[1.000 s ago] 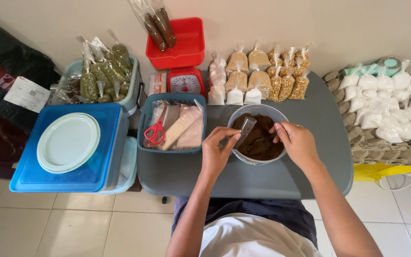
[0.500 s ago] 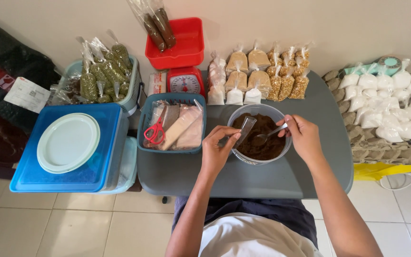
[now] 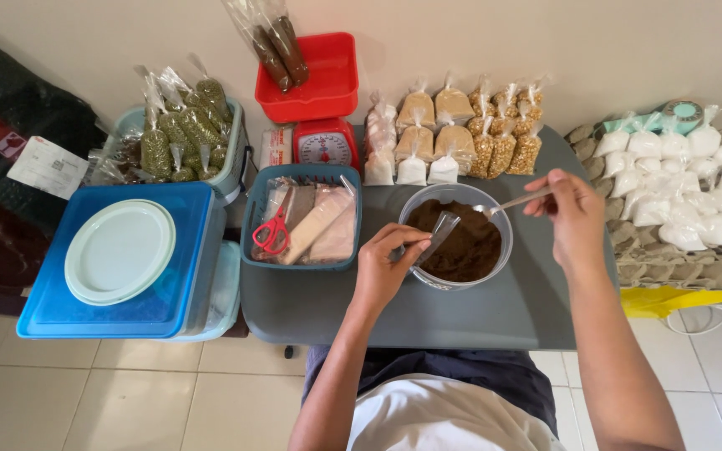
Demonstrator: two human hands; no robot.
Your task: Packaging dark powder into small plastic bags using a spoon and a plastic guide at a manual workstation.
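Head view shows the left hand (image 3: 384,266) pinching an empty small clear bag (image 3: 439,231) over the bowl of brown powder (image 3: 458,240), with the right hand (image 3: 572,215), at three o'clock of it, gripping a spoon (image 3: 511,203); no filling has begun.

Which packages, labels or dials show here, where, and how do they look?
Small clear bag: left hand, over bowl.
Tan and grain packets: table's back edge.
White packets: far right.
Green packets: pale basket, left.
Red scale, round white dial: behind blue basket.
White paper label: far left.
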